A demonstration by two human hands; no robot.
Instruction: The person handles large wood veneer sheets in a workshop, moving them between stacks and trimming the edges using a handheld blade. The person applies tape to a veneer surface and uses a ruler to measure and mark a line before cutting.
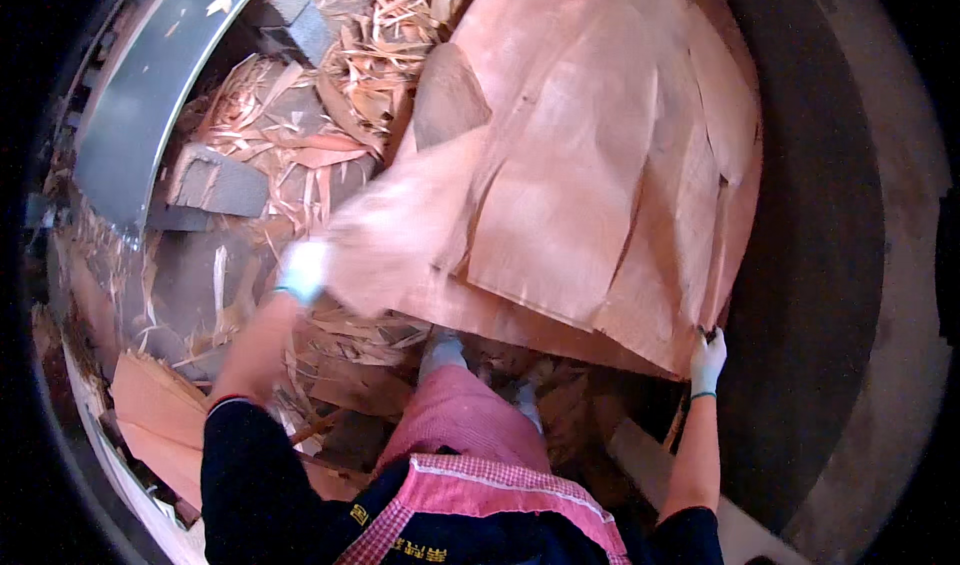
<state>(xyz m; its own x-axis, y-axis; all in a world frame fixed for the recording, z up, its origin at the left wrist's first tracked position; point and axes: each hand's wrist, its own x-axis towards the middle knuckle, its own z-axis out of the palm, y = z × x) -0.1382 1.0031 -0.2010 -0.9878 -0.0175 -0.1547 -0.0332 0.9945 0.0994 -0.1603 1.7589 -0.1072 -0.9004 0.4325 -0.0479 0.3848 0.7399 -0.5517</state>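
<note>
A broad pile of thin, reddish-brown wood veneer sheets (570,185) spreads in front of me, its sheets overlapping with split, wavy edges. My left hand (302,271), in a white glove with a light blue cuff, is smeared by motion at the corner of a loose veneer sheet (400,227). That sheet is blurred as well and lies partly over the pile's left side; the fingertips cannot be made out clearly. At the near right corner of the pile, my right hand (708,361), also gloved, is closed on the veneer edge.
Veneer scraps (375,50) and splinters litter the floor to the left, among grey blocks (218,180). A smooth metal-like panel (150,95) curves along the far left. Broken veneer pieces (160,410) lie at the lower left. A dark strip (815,245) runs along the pile's right side.
</note>
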